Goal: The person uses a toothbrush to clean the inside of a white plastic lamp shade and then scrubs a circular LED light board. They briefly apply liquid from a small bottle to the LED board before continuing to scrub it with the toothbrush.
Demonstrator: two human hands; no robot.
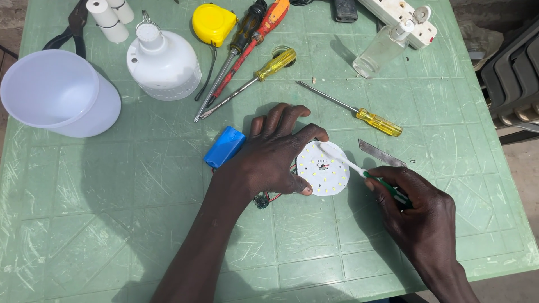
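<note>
My left hand rests on the green table and pinches the edge of a round white LED board between thumb and fingers. Thin wires and a small part trail from under that hand. My right hand grips a white and green toothbrush by its handle, with the brush head lying on the top of the board. A blue battery pack lies just left of my left hand.
Several screwdrivers lie at the back, and one with a yellow handle lies beside a small metal blade. A white bulb housing, translucent dome, yellow tape measure, pliers, clear bottle and power strip stand around.
</note>
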